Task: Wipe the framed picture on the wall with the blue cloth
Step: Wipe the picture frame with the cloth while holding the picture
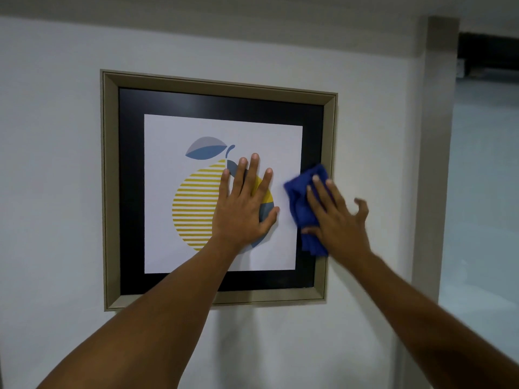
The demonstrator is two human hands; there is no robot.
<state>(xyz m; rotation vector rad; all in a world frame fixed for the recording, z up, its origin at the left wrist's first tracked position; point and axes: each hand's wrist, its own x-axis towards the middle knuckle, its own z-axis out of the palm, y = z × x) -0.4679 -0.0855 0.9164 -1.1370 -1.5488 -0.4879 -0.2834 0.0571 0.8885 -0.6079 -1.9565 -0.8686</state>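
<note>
Blue and bunched, the cloth [304,209] is pressed against the right side of the framed picture [216,189], lying over the edge where the white print meets the black mat, close to the tan frame's right rail. The right hand [337,220] lies over it with fingers [318,189] spread and flat, pinning the cloth to the glass rather than closing around it; its outer fingers curl loosely off to the side. The left hand [244,209] rests open and empty, palm flat on the middle of the print over the striped yellow fruit. The picture hangs on a pale wall [56,164], beside a tan vertical trim [432,164].
</note>
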